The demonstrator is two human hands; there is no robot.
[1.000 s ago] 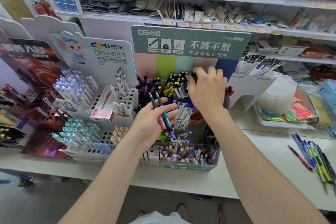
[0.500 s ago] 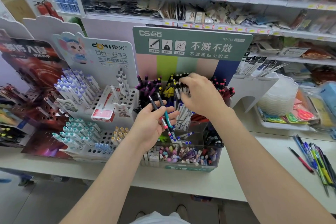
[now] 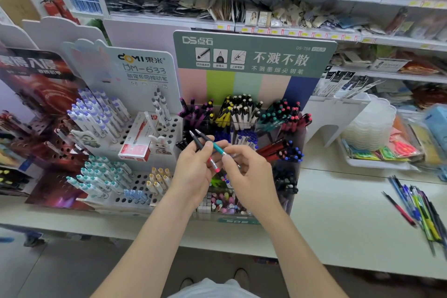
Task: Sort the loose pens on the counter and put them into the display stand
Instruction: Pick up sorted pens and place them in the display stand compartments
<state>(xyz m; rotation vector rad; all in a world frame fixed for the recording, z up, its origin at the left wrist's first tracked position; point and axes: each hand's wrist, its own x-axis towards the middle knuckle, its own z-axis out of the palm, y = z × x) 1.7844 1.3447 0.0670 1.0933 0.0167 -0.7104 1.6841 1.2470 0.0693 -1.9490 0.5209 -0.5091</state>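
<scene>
My left hand point(image 3: 193, 172) grips two pens in front of the display stand point(image 3: 254, 55): a teal-barrelled pen point(image 3: 217, 148) and a grey pen with a red end point(image 3: 212, 163). My right hand point(image 3: 246, 176) meets them from the right, its thumb and forefinger pinching the teal pen near its lower part. The stand's compartments hold purple, yellow, white, teal, red and blue pens upright. A pile of loose pens point(image 3: 416, 205) lies on the white counter point(image 3: 338, 213) at the far right.
A white DOMI pen rack point(image 3: 116, 143) with a red box point(image 3: 135, 145) stands left of the green stand. A tray of clear lids and coloured packets point(image 3: 377, 138) sits at the right. Shelves of goods rise behind.
My right hand has left the stand's back row and come down to the pens in my left hand, taking hold of the teal one. The left hand has stayed about where it was.
</scene>
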